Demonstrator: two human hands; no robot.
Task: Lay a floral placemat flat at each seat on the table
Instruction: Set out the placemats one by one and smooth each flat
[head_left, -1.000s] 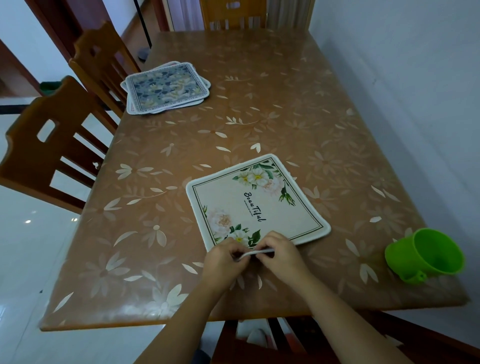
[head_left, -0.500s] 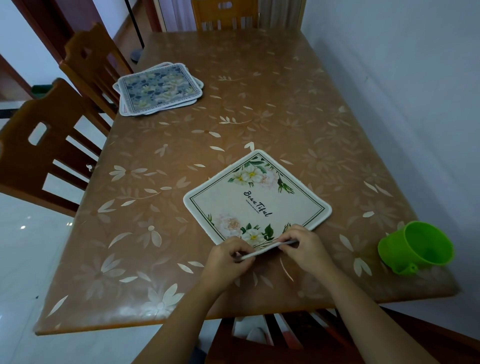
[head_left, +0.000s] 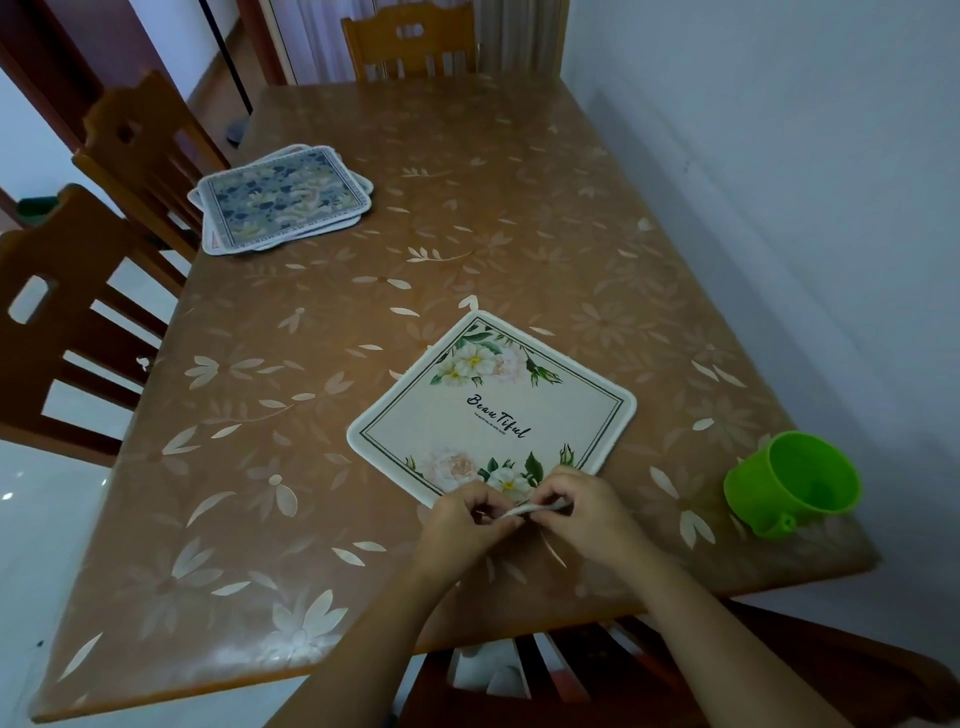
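A cream floral placemat (head_left: 493, 410) with white flowers and the word "Beautiful" lies on the brown flower-patterned table (head_left: 291, 467), turned like a diamond. Its near corner is lifted off the table and pinched between my left hand (head_left: 467, 519) and my right hand (head_left: 582, 509), which meet at that corner. A stack of blue-patterned floral placemats (head_left: 283, 200) rests at the far left of the table, in front of a chair.
A green plastic cup (head_left: 795, 483) lies tilted near the table's right front corner. Wooden chairs stand on the left (head_left: 67, 312), at the far end (head_left: 410, 44) and under the near edge (head_left: 571, 670). A wall runs along the right side.
The placemat has rotated further into a diamond, and my hands have drawn together on its near corner. The camera has also shifted.
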